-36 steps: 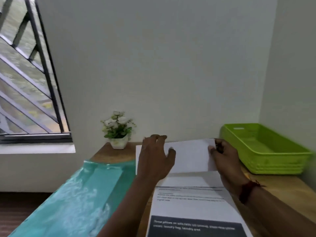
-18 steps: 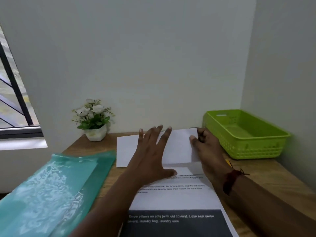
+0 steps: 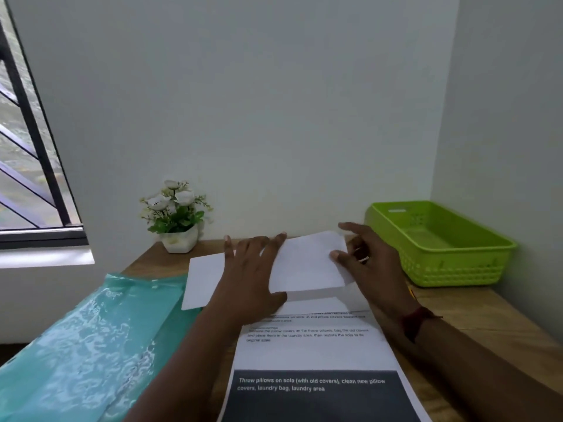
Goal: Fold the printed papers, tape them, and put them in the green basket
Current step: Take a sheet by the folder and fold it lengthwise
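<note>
right grip (image 3: pixel 362 257) pinches the paper (image 3: pixel 307 266) at its folded flap, whose right edge now sits higher; left grip (image 3: pixel 253 275) stays flat, fingers straight, pressing it down.

Printed paper (image 3: pixel 313 348) lies mid-scene, its far flap (image 3: pixel 304 264) folded nearward, blank white and seemingly lifted at right, while the green basket (image 3: pixel 457 271) sits far right.

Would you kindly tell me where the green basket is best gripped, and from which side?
Probably by the overhanging rim of the green basket along its near wall, coming from the front: the back wall and side wall hem in its far and right sides; that rim is bare.
</note>
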`<state>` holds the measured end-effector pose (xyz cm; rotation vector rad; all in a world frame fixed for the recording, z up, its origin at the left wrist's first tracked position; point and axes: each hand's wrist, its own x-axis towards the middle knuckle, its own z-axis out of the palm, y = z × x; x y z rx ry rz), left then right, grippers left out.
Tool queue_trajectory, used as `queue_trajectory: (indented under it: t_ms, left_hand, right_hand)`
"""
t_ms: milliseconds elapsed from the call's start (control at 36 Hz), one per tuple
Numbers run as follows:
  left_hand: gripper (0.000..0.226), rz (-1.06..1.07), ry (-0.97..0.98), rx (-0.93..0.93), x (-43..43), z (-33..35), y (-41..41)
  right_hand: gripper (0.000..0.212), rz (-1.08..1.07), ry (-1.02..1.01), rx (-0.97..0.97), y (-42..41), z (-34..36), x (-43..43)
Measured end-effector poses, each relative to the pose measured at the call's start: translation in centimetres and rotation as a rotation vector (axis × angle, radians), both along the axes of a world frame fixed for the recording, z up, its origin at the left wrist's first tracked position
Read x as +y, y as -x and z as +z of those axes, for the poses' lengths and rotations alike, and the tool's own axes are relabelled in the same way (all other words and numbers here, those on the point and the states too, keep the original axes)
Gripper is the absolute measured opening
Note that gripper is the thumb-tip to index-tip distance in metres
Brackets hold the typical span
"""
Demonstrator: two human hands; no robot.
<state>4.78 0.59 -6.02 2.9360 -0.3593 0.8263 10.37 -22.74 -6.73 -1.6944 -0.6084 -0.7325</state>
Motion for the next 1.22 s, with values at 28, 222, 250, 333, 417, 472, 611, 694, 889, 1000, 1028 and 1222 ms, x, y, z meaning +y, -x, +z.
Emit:
queue_trajectory:
  t_ms: [28,222,250,333,417,472,611,694,889,1000,1028,1222]
  left_hand:
    - [0.102,-0.002,0.008,0.01,0.3,0.0,0.0]
    - [0.095,-0.059,0.152,0.107,1.1,0.4,0.7]
    - [0.094,-0.066,0.175,0.121,1.1,0.4,0.7]
    - [0.092,-0.084,0.251,0.182,1.2,0.5,1.0]
    - [0.089,-0.087,0.277,0.238,1.3,0.8,1.3]
    - [0.084,-0.104,0.271,0.197,1.2,1.1,1.6]
    - [0.058,-0.088,0.209,-0.295,-0.2,2.3,1.9]
    - [0.052,-0.032,0.249,-0.571,-1.3,2.8,1.9]
    - [0.1,-0.133,-0.047,-0.36,-3.5,1.7,1.7]
    - [0.134,-0.095,-0.14,-0.262,-4.3,0.8,0.9]
    - [0.136,-0.083,-0.159,-0.26,-4.3,0.7,0.7]
    - [0.109,-0.117,-0.075,-0.327,-3.4,0.5,-0.3]
  right_hand:
    - [0.037,-0.006,0.055,-0.051,0.2,0.2,0.0]
    - [0.035,0.138,0.217,-0.048,1.2,1.1,-0.7]
    - [0.04,0.176,0.217,-0.014,1.2,1.2,-0.7]
    - [0.048,0.206,0.279,-0.012,1.2,1.1,-0.7]
    - [0.043,0.137,0.357,-0.115,0.8,0.6,-0.5]
    - [0.028,0.095,0.326,-0.127,0.5,0.0,-0.4]
    - [0.018,-0.024,0.144,-0.126,0.1,-0.6,0.3]
    - [0.039,-0.08,0.054,-0.034,-0.5,-0.7,0.4]
    - [0.016,0.279,-0.156,0.23,0.6,0.3,0.7]
    - [0.018,0.442,-0.13,0.331,1.6,0.3,1.1]
    - [0.018,0.471,-0.119,0.338,1.9,0.3,1.2]
    - [0.018,0.592,-0.12,0.426,2.4,1.0,1.2]
